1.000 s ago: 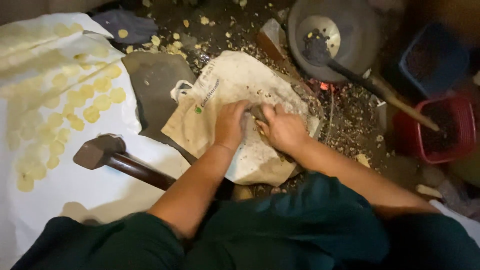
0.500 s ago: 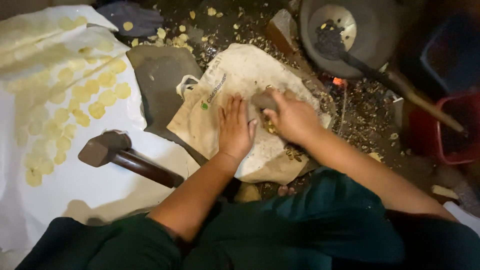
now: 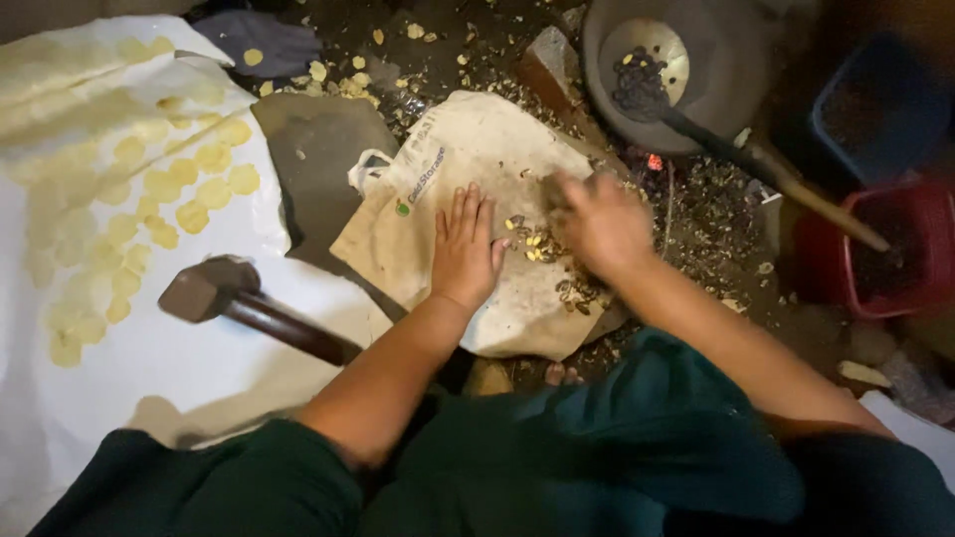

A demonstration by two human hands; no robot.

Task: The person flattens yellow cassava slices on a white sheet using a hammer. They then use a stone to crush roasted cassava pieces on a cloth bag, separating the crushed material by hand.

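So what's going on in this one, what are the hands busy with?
A person crouches over a beige cloth sack spread on the ground. The left hand lies flat and open on the sack, while the right hand, blurred, works at a small pile of nuts and shell bits on the cloth. A hammer lies untouched on the white sheet to the left, beside rows of flattened yellow pieces. A dark pan with a ladle sits beyond.

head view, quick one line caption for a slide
Left hand flat on a cloth sack, right hand over scattered kernels.
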